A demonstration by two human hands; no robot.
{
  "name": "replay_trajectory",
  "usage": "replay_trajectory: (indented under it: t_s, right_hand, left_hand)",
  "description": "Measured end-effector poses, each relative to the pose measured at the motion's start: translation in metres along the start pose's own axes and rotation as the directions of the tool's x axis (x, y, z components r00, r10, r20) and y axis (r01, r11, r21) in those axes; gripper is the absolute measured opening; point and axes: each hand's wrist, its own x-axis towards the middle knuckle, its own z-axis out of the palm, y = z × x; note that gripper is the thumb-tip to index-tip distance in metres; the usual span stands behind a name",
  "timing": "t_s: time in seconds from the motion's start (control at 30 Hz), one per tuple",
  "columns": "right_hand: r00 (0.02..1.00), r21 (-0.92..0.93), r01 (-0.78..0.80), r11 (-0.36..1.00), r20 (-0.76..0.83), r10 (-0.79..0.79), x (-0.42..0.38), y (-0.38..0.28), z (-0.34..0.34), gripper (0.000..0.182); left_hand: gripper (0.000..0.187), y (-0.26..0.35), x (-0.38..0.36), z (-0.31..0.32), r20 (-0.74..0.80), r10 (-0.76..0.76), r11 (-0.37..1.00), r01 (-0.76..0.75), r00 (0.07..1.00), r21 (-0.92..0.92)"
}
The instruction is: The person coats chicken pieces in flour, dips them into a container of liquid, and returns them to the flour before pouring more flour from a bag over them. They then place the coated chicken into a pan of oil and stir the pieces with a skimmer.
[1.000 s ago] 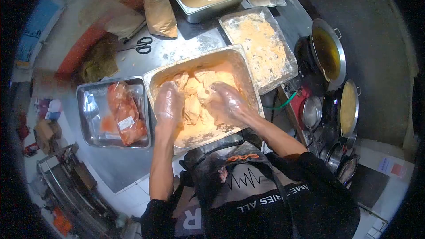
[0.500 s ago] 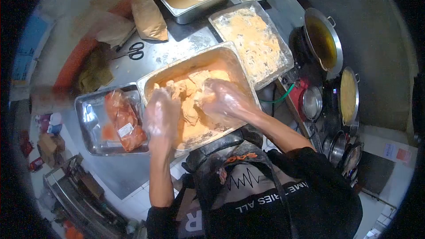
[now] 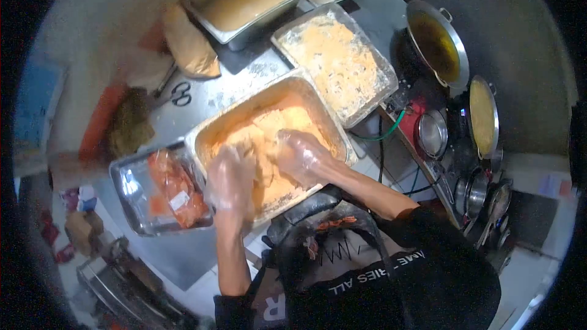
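A grey wall [image 3: 520, 85] rises right of a metal table [image 3: 177, 256] and white floor tiles [image 3: 374, 168].

Dark-handled scissors [image 3: 181, 93] lie near the far left edge of the counter [image 3: 220, 84]. A wok [image 3: 463, 55] of yellowish liquid stands beyond the right edge.

Matt powder [image 3: 275, 194], glossy metal tray [image 3: 132, 190], probably plastic bag [image 3: 170, 176]
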Motion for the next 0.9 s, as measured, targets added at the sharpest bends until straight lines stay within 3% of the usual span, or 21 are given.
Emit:
replay_trajectory:
  t_s: [0.03, 0.07, 0.1, 0.13, 0.2, 0.3, 0.33, 0.4, 0.43, 0.47, 0.5, 0.53, 0.57, 0.6, 0.67, 0.73, 0.77, 0.8, 0.83, 0.87, 0.9]
  right_hand:
    - [0.978, -0.284, 0.209, 0.936, 0.053, -0.202, -0.008, -0.004, 0.002, 0.064]
    - [0.919, -0.536, 0.389, 0.749, 0.163, -0.36, -0.015, -0.006, 0.003, 0.063]
    - [0.925, -0.351, 0.378, 0.857, 0.174, -0.337, -0.009, 0.009, -0.001, 0.065]
    - [0.925, -0.348, 0.38, 0.857, 0.143, -0.352, -0.009, 0.008, 0.0, 0.065]
    - [0.931, -0.676, 0.35, 0.648, 0.175, -0.321, -0.001, -0.003, -0.002, 0.059]
    - [0.925, -0.483, 0.379, 0.789, 0.213, -0.314, 0.013, 0.007, -0.021, 0.06]
    - [0.924, -0.482, 0.383, 0.788, 0.194, -0.33, 0.008, 0.003, -0.033, 0.06]
    - [0.885, 0.119, 0.448, 0.886, 0.082, -0.458, -0.021, -0.014, -0.059, 0.052]
    - [0.941, -0.275, 0.334, 0.902, 0.047, -0.334, -0.059, -0.071, -0.08, 0.063]
    - [0.761, -0.448, 0.612, 0.652, 0.111, -0.639, -0.031, -0.043, -0.131, 0.061]
    - [0.493, -0.572, 0.766, 0.292, 0.233, -0.838, -0.006, -0.015, -0.183, 0.06]
    - [0.732, -0.412, 0.586, 0.698, -0.1, -0.674, -0.059, -0.067, -0.207, 0.05]
    - [0.887, 0.235, 0.403, 0.884, -0.336, -0.315, -0.095, -0.123, -0.221, 0.035]
    - [0.665, -0.495, 0.477, 0.726, -0.336, -0.667, -0.072, -0.105, -0.298, 0.025]
    - [0.358, -0.471, 0.735, 0.488, -0.342, -0.869, -0.097, -0.141, -0.374, 0.021]
    - [0.432, -0.674, 0.504, 0.54, -0.344, -0.834, -0.087, -0.157, -0.482, 0.02]
    - [0.472, -0.68, 0.382, 0.626, -0.438, -0.765, -0.083, -0.164, -0.517, 0.021]
    - [0.495, -0.672, 0.254, 0.695, -0.527, -0.691, -0.078, -0.174, -0.552, 0.022]
    - [0.607, -0.559, 0.257, 0.789, -0.542, -0.581, -0.048, -0.165, -0.617, 0.025]
    - [0.712, -0.436, 0.237, 0.868, -0.53, -0.46, -0.017, -0.149, -0.674, 0.028]
    - [0.635, -0.637, 0.084, 0.767, -0.558, -0.533, -0.008, -0.148, -0.697, 0.03]
  left_hand:
    - [0.019, 0.009, 0.004, -0.008, 0.033, -0.059, 0.998, 0.059, 0.998, 0.003]
    - [0.021, 0.015, 0.005, -0.01, 0.062, -0.128, 0.992, 0.127, 0.99, 0.009]
    - [0.022, 0.017, 0.007, -0.006, 0.043, -0.198, 0.922, 0.2, 0.979, -0.331]
    - [0.022, 0.012, 0.002, -0.003, 0.06, -0.169, 0.923, 0.179, 0.984, -0.34]
    - [0.032, -0.011, -0.002, 0.009, 0.256, -0.49, 0.856, 0.516, 0.833, -0.038]
    - [0.032, -0.026, 0.004, 0.022, 0.189, -0.354, 0.928, 0.369, 0.916, -0.05]
    - [0.033, 0.027, 0.024, 0.004, 0.229, -0.378, 0.913, 0.402, 0.897, -0.071]
    - [0.03, 0.007, 0.027, 0.01, 0.174, -0.187, 0.746, 0.255, 0.967, -0.616]
    - [0.03, 0.037, 0.038, 0.009, 0.176, -0.167, 0.749, 0.241, 0.97, -0.618]
    - [0.029, 0.086, 0.049, 0.0, 0.182, -0.213, 0.828, 0.276, 0.96, -0.488]
    - [0.027, 0.119, 0.057, -0.003, 0.178, -0.259, 0.886, 0.307, 0.949, -0.347]
    - [0.027, 0.132, 0.063, 0.004, 0.178, -0.241, 0.892, 0.29, 0.954, -0.347]
    - [0.026, 0.143, 0.069, 0.012, 0.207, -0.195, 0.886, 0.262, 0.959, -0.382]
    - [0.024, 0.154, 0.073, 0.021, 0.234, -0.15, 0.876, 0.238, 0.961, -0.419]
    - [0.023, 0.17, 0.091, 0.047, 0.255, -0.09, 0.884, 0.195, 0.963, -0.425]
    - [0.031, 0.195, 0.109, 0.075, 0.228, -0.026, 0.947, 0.097, 0.973, -0.305]
    - [0.031, 0.208, 0.118, 0.092, 0.225, -0.026, 0.949, 0.094, 0.974, -0.301]
    - [0.026, 0.221, 0.128, 0.111, 0.262, -0.003, 0.856, 0.138, 0.965, -0.498]
    - [0.022, 0.237, 0.138, 0.127, 0.294, 0.025, 0.722, 0.187, 0.956, -0.667]
    - [0.022, 0.261, 0.147, 0.138, 0.288, 0.018, 0.724, 0.186, 0.957, -0.664]
    - [0.024, 0.294, 0.157, 0.148, 0.317, 0.048, 0.84, 0.134, 0.947, -0.526]
